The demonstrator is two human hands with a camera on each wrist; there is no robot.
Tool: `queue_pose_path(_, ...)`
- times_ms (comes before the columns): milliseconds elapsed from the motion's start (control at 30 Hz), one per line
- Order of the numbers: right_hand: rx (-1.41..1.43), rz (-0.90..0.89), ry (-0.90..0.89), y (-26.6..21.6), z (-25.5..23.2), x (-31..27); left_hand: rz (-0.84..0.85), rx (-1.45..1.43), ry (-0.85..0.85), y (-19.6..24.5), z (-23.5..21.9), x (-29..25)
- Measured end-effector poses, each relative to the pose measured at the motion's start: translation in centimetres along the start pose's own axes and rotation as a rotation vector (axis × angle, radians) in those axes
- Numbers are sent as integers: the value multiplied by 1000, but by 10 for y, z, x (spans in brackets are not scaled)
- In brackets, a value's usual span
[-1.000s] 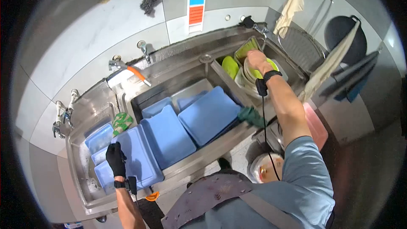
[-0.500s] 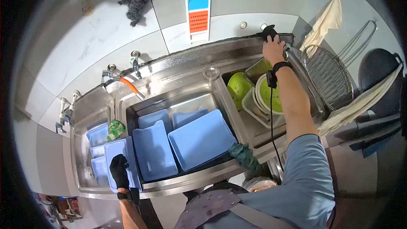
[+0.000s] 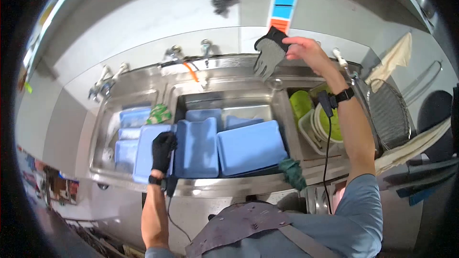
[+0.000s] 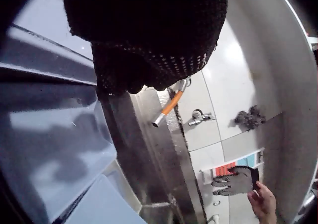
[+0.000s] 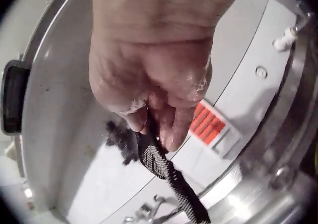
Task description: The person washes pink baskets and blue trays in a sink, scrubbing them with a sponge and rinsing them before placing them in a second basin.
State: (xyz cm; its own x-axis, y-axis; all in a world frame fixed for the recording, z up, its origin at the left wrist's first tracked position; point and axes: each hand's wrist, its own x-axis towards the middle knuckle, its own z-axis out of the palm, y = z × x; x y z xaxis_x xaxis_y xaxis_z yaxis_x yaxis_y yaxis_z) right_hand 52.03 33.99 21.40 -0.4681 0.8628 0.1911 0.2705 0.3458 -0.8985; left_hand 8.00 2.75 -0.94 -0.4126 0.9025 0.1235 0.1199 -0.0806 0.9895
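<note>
Green plates (image 3: pixel 330 122) stacked in rt basin w/ green bowl (image 3: pixel 300 103); teal rag (image 3: pixel 292 173) on sink's front edge; wire rack (image 3: pixel 387 119) far rt (cloths hung beside it).

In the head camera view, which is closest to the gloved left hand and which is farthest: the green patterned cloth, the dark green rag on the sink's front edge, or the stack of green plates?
From the left hand:
1. Green patterned cloth, just above it, between the left and middle basins.
2. Dark green rag, off to the right on the sink's front edge.
3. Green plates, farthest, in the right basin.
</note>
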Motion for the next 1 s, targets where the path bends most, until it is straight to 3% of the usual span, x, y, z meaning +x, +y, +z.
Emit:
queue_pose_path(67, 208, -64, -268, -3, 55, -2, 4, 105, -97, 16, -7, -4)
queue_pose_path(200, 40, -157, -395, -42, 211, -46, 37, -76, -125, 70, -3, -32)
queue_pose_path(267, -182, -473, -343, -46, 292, -68, 286, 34, -152, 67, -25, -41)
queue_pose_path(333, -344, -938, -218, -51, 369, -94, 398, 115, -122, 58, -55, -53)
queue_pose_path(367, -357, -919, -297, -69, 397, -114, 29, -116, -80, 65, -71, -61)
queue_pose_path(400, -374, -897, -374, -86, 421, -133, 129, -127, -8, 60, -88, -72)
queue_pose_path(467, -450, -1034, -371, -99, 472, -150, -62, -248, 101, 62, -127, -89)
queue_pose_path(500, -486, -1004, -436, -104, 489, -159, -64, -246, 119, 58, -147, -99)
queue_pose_path(567, -424, -1069, -435, -112, 525, -169, 114, -213, 14, 53, -187, -120)
queue_pose_path(600, -372, -1124, -421, -115, 541, -173, 112, -211, 33, 50, -203, -129)
queue_pose_path(667, -332, -1118, -478, -128, 567, -181, 36, -503, 48, 69, -224, -153)
queue_pose_path(733, -94, -984, -531, -143, 592, -186, -2, -456, 58, 82, -251, -177)
queue_pose_path(800, -3, -531, -626, -163, 613, -192, 160, -37, 30, 71, -280, -191)
queue_pose_path(833, 14, -572, -567, -166, 629, -192, 283, 208, 20, 70, -291, -195)
queue_pose_path(867, 32, -612, -504, -170, 644, -189, 71, -31, 65, 82, -291, -200)
queue_pose_path(1000, -173, -592, -695, -183, 679, -172, -72, -82, 207, 48, -320, -194)
